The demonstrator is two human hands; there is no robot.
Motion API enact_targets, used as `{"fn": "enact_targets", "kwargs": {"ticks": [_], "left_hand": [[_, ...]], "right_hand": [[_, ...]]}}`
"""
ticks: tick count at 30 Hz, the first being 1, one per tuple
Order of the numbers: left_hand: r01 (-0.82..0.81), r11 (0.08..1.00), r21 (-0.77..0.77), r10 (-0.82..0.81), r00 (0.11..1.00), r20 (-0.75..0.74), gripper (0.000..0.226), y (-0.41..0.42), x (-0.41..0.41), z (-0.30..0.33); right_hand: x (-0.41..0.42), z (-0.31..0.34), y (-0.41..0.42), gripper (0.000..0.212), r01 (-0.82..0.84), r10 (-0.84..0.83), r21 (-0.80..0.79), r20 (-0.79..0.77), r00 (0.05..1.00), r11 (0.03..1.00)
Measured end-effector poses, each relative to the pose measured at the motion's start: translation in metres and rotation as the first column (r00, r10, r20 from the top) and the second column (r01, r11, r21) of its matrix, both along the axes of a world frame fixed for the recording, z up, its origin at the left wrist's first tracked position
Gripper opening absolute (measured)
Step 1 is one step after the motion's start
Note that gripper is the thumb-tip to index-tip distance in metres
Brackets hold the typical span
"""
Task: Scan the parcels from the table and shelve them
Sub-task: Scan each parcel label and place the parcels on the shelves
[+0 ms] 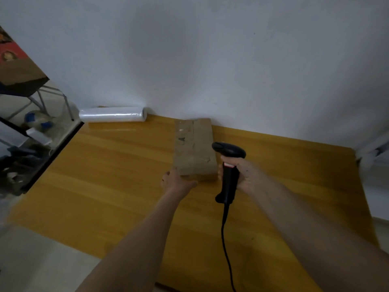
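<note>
Table point(105, 186): the yellow wooden top is lying under both your hands, running back to the white wall
Parcel point(194, 148): the brown cardboard box is sitting flat on the table just ahead of your hands, its far end nearing the wall
Plastic roll point(113, 114): it is lying far ahead and left of your left hand, against the wall
Scanner point(228, 165): black, corded, its head is pointing toward the parcel
Right hand point(242, 175): you are gripping the scanner's handle
Left hand point(176, 180): you are touching the parcel's near left corner; the fingers are hidden, so the grip is unclear
</note>
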State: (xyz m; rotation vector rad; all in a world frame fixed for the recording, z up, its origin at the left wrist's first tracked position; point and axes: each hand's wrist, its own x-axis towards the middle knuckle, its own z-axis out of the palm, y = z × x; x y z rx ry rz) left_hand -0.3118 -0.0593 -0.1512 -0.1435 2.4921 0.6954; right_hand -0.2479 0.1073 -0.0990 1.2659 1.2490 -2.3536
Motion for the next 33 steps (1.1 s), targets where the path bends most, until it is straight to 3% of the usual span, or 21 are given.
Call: {"fn": "enact_targets", "kwargs": {"ticks": [3, 7, 10, 13, 20, 23, 25, 29, 33], "left_hand": [[0.020, 0.997, 0.080, -0.019, 1.000, -0.006, 0.083, -0.004, -0.023, -0.016], [0.070, 0.982, 0.177, -0.071, 0.997, -0.003, 0.088, -0.002, -0.042, -0.036], [-0.073, 0.948, 0.311, 0.066, 0.997, 0.033, 0.096, 0.004, -0.045, -0.046], [-0.144, 0.932, 0.332, 0.138, 0.990, 0.040, 0.103, 0.009, -0.039, -0.048], [-0.172, 0.892, 0.418, 0.115, 0.981, 0.158, 0.111, 0.034, -0.003, -0.039], [-0.211, 0.856, 0.471, 0.075, 0.954, 0.290, 0.112, 0.058, 0.026, -0.030], [-0.249, 0.816, 0.522, 0.041, 0.925, 0.378, 0.119, 0.075, 0.047, -0.029], [-0.337, 0.706, 0.623, -0.058, 0.849, 0.525, 0.092, 0.097, 0.092, -0.014], [-0.353, 0.723, 0.594, -0.073, 0.816, 0.574, 0.085, 0.103, 0.125, -0.016]], "right_hand": [[-0.023, -0.025, -0.004, 0.040, 0.016, -0.017, 0.028, 0.047, 0.999, 0.999], [-0.043, -0.052, -0.008, 0.037, 0.021, -0.029, 0.089, 0.092, 0.995, 0.996], [-0.053, -0.065, -0.010, 0.040, -0.034, 0.020, 0.129, 0.107, 0.994, 0.991], [-0.052, -0.070, -0.007, 0.043, -0.089, 0.068, 0.185, 0.117, 0.991, 0.979], [0.003, -0.038, 0.023, 0.031, -0.069, 0.035, 0.342, 0.103, 0.994, 0.937], [0.043, -0.010, 0.035, 0.029, -0.026, 0.011, 0.460, 0.035, 0.999, 0.888], [0.069, 0.007, 0.040, 0.017, -0.007, 0.008, 0.510, 0.001, 1.000, 0.860], [0.109, 0.026, 0.044, 0.013, 0.021, 0.019, 0.539, -0.069, 0.997, 0.842], [0.137, 0.021, 0.038, 0.020, 0.036, 0.042, 0.509, -0.142, 0.989, 0.860]]}}
